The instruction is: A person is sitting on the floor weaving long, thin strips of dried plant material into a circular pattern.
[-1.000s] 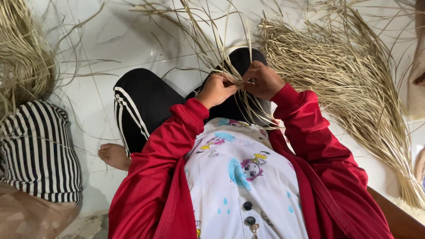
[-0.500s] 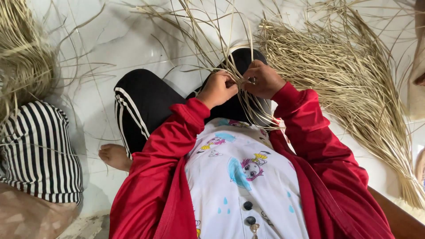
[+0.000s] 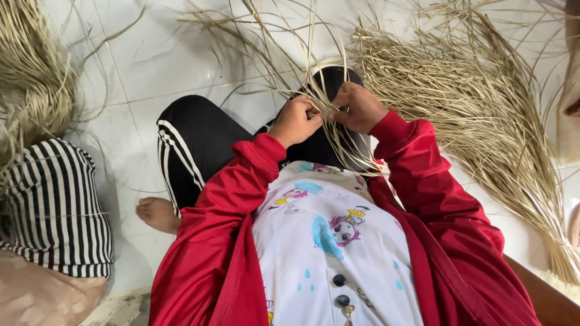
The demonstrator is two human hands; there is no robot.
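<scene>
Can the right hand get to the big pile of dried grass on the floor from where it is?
Probably yes. The right hand sits close beside the pile of dried grass, with nothing between them, though it is closed on the strands being worked.

The dry straw strands [image 3: 302,66] are pale tan, thin and long. They are gathered to a tight point above the black-clad knee [image 3: 329,81], fan upward and outward from it, and trail loosely down past it toward the lap.

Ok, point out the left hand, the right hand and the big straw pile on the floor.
left hand [image 3: 295,122], head view, on the back of the hand.
right hand [image 3: 361,108], head view, on the knuckles.
straw pile [image 3: 465,102], head view, on the dense middle of the bundle.
</scene>
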